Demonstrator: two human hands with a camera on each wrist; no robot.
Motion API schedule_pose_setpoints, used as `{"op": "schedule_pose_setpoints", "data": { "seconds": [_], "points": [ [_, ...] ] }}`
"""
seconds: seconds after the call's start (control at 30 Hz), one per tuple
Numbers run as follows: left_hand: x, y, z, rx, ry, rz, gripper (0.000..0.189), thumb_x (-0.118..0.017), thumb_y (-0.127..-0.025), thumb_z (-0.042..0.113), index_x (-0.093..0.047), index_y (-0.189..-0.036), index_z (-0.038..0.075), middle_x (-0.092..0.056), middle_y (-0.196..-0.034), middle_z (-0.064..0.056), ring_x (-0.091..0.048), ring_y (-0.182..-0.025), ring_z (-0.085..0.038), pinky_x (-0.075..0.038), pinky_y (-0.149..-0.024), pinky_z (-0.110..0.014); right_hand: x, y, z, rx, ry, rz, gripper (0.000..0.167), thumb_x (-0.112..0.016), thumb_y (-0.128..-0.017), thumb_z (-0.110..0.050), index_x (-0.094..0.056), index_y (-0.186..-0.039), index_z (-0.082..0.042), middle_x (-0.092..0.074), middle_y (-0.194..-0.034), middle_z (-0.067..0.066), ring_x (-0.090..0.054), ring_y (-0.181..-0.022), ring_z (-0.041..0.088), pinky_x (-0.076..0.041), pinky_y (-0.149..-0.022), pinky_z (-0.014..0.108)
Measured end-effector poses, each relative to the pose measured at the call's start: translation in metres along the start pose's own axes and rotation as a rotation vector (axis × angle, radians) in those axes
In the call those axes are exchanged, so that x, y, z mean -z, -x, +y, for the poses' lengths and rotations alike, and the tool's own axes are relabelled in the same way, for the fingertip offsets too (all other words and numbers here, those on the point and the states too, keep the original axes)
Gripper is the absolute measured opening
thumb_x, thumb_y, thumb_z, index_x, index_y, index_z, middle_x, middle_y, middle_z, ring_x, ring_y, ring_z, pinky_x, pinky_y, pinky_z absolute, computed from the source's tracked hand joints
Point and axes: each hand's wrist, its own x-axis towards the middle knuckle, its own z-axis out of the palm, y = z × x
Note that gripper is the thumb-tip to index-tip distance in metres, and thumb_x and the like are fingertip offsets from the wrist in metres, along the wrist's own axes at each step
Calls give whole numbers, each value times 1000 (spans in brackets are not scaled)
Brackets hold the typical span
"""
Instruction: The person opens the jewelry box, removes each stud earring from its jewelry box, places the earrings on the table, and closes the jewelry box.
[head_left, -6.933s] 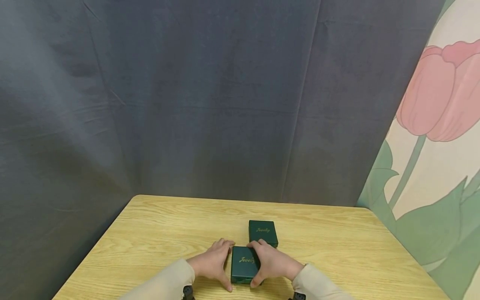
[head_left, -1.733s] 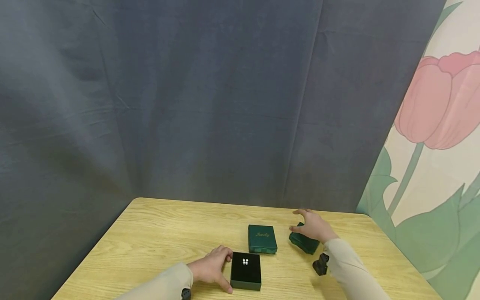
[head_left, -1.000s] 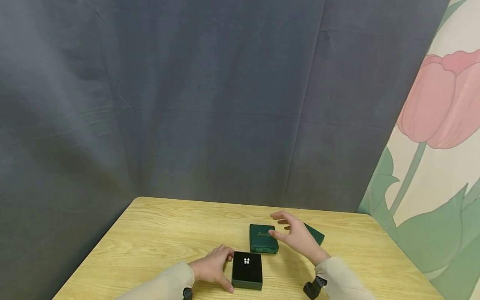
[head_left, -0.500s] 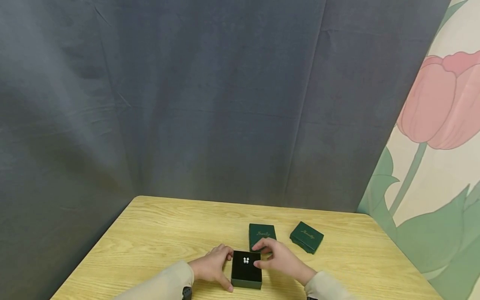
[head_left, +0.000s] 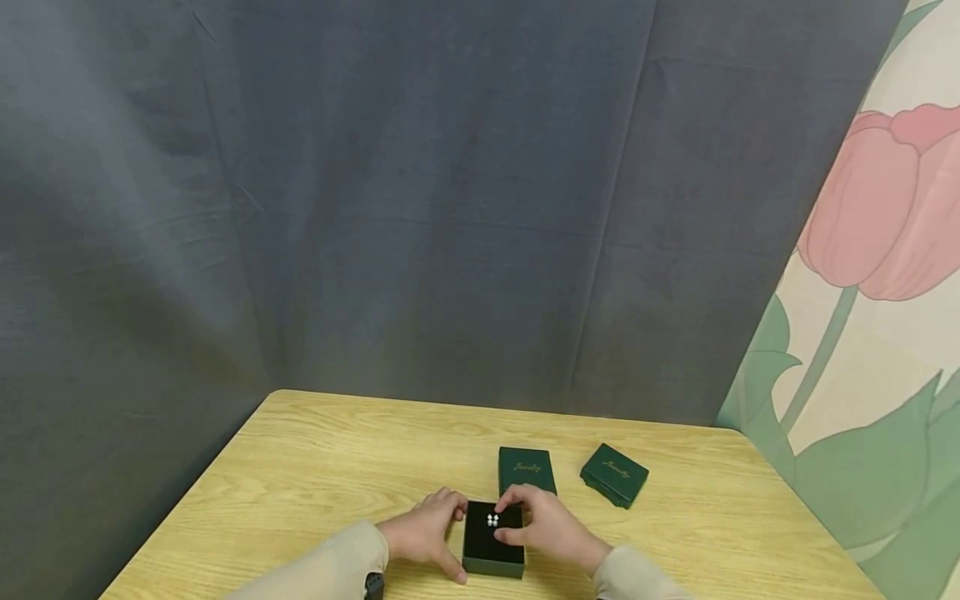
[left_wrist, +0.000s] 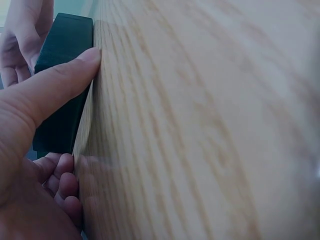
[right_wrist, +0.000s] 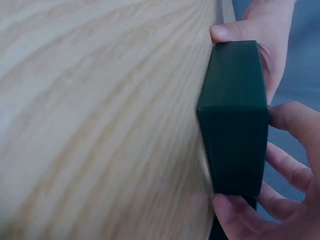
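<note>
An uncovered dark green jewelry box [head_left: 492,567] with a black insert sits near the table's front. A cluster of small, shiny white dots, like stud earrings [head_left: 492,520], lies on the insert. My left hand [head_left: 426,533] holds the box's left side, thumb at the near corner and fingers at the far one; the left wrist view shows the thumb along the green wall [left_wrist: 60,120]. Over the box's right part hovers my right hand [head_left: 551,525], thumb and index finger apart beside the earrings. In the right wrist view, its fingers [right_wrist: 287,167] are spread around the box's edge.
A closed green jewelry box [head_left: 525,469] with gold lettering stands just behind the uncovered one. To its right the green lid [head_left: 615,473] with the same lettering lies at an angle on the wooden table [head_left: 360,442]. A dark curtain [head_left: 420,208] hangs behind.
The lid came off the front box and was set down at right. My right hand then let go of it and moved left and nearer, over the uncovered box. The left hand stays put.
</note>
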Motion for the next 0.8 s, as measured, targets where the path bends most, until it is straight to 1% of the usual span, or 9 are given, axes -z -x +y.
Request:
{"op": "schedule_pose_setpoints", "data": {
  "seconds": [0.17,0.37,0.5,0.63,0.8],
  "points": [
    [0,0,0,1,-4,-3,69,-89,-66,32,-49,-119,15,-42,-100,7,-38,-92,-9,-36,-86,-29,-3,-1,0,4,21,21,21,-76,-83,-31,-65,-95,-18,-61,-100,-2,-49,-83,10,-41,-68,24],
    [0,1,2,-7,3,3,68,-89,-66,31,-49,-118,14,-43,-99,6,-38,-90,-9,-36,-83,-28,-7,-3,0,-13,34,44,19,-78,-81,-29,-66,-91,-18,-60,-95,-2,-45,-73,9,-38,-61,22],
    [0,1,2,-3,10,3,67,-89,-66,30,-49,-118,14,-42,-99,6,-38,-90,-9,-35,-84,-28,-8,-3,-3,-27,19,52,18,-78,-81,-27,-66,-89,-16,-59,-91,0,-43,-68,9,-36,-57,22],
    [0,0,1,0,8,3,67,-89,-66,30,-49,-117,15,-42,-99,6,-38,-91,-9,-36,-84,-29,-10,-3,-5,-34,20,65,17,-78,-81,-24,-66,-86,-15,-59,-91,1,-44,-71,10,-38,-59,23],
    [0,-1,1,-1,12,-3,66,-89,-67,29,-49,-118,15,-42,-99,6,-38,-91,-9,-36,-85,-29,-12,-3,-7,-53,56,92,15,-78,-80,-23,-65,-83,-16,-62,-95,3,-49,-78,12,-43,-67,25]
  ]
}}
